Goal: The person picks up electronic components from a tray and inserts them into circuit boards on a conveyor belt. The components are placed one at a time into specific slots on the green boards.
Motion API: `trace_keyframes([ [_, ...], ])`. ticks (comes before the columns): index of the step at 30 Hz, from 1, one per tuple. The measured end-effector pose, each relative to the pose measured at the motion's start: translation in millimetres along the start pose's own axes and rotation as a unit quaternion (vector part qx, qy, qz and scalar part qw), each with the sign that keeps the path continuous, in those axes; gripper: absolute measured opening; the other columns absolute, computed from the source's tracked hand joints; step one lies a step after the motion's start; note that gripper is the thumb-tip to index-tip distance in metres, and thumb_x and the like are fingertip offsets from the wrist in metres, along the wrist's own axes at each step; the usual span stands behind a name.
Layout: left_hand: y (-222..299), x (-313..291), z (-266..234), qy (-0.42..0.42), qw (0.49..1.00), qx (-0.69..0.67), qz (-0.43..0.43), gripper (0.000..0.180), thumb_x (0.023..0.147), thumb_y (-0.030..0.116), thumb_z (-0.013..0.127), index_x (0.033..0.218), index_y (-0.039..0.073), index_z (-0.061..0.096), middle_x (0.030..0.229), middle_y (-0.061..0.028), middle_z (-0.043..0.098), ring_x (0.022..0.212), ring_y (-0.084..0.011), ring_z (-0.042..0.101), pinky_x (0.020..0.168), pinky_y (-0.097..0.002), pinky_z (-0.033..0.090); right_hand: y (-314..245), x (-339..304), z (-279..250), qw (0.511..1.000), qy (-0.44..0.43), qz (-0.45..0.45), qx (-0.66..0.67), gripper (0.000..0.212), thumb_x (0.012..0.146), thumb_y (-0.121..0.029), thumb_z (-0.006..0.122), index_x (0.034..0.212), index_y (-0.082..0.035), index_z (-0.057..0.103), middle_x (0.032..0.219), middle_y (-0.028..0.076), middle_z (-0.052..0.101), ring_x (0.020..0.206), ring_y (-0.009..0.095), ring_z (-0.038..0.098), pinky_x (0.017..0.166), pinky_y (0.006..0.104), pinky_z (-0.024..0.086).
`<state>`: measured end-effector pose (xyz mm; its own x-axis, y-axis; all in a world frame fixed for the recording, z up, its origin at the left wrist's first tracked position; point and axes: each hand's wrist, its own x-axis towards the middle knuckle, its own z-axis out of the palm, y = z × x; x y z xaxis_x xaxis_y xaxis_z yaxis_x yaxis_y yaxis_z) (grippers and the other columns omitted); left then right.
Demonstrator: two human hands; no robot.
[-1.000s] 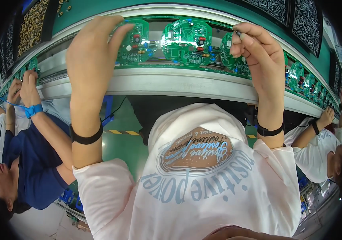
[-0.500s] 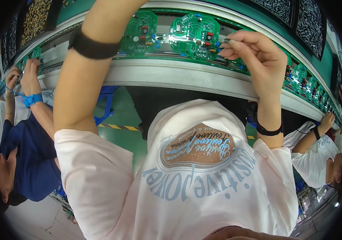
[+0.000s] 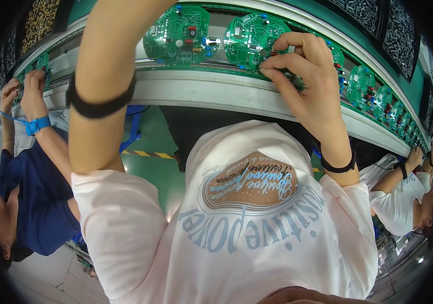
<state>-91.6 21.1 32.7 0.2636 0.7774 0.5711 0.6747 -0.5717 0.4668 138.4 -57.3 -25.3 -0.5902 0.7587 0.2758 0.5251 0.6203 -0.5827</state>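
Observation:
My right hand [image 3: 310, 71] is over the right part of a green circuit board [image 3: 246, 43]. Its thumb and index fingertips come together at the board's lower edge; whatever lies between them is too small or hidden to make out. Red, blue and striped small components stand on the board. To its left lies another green circuit board [image 3: 176, 40], partly behind my left forearm [image 3: 120, 30]. The forearm reaches up past the top edge, so my left hand is out of the picture. Black bands circle both my arms.
Boards sit in a long metal rail [image 3: 196, 86] crossing in front of me, with more boards [image 3: 360, 83] to the right. Beyond it are black trays of small metal parts [image 3: 398, 40] and a tray of yellowish parts [image 3: 39, 23]. Co-workers [image 3: 36, 197] work on both sides.
My right hand has moved left and down from beside the board onto its lower edge; the small dark part seen in its fingertips no longer shows. My left forearm has shifted. Both boards appear slightly further right.

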Motion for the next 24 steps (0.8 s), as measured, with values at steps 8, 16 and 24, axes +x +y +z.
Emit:
trace_keyframes([
  [8,4.5,-84.8,-40.1,0.03,0.963,-0.171,-0.205,0.015,0.099,0.009,0.067,0.107,0.0,0.075,0.097,-0.0116,0.077,0.083,-0.0209,0.073,0.073,-0.0298,0.057,-6.2,1.6,-2.5,1.0,-0.01,0.005,-0.015,0.014,0.075,-0.003,0.079,0.088,-0.008,0.074,0.105,0.003,0.064,0.088,0.023,0.054,0.081,0.0363,0.04],
  [16,15.3,-133.4,-49.4,0.028,0.897,-0.277,-0.343,0.019,0.098,0.011,0.069,0.11,-0.004,0.073,0.095,-0.0113,0.075,0.081,-0.0175,0.072,0.071,-0.0265,0.056,-20.7,10.0,-4.6,0.995,-0.043,-0.031,-0.089,0.016,0.077,-0.004,0.078,0.091,-0.007,0.072,0.105,0.002,0.066,0.091,0.025,0.058,0.081,0.0366,0.041],
  [24,19.6,-137.1,-47.3,0.012,0.808,-0.418,-0.416,0.023,0.101,0.008,0.065,0.117,-0.007,0.07,0.098,-0.0148,0.075,0.084,-0.0171,0.072,0.076,-0.0272,0.058,-24.4,8.4,-7.2,0.991,-0.051,-0.058,-0.105,0.019,0.08,-0.002,0.075,0.099,-0.005,0.072,0.106,0.005,0.067,0.095,0.027,0.061,0.082,0.0386,0.046],
])
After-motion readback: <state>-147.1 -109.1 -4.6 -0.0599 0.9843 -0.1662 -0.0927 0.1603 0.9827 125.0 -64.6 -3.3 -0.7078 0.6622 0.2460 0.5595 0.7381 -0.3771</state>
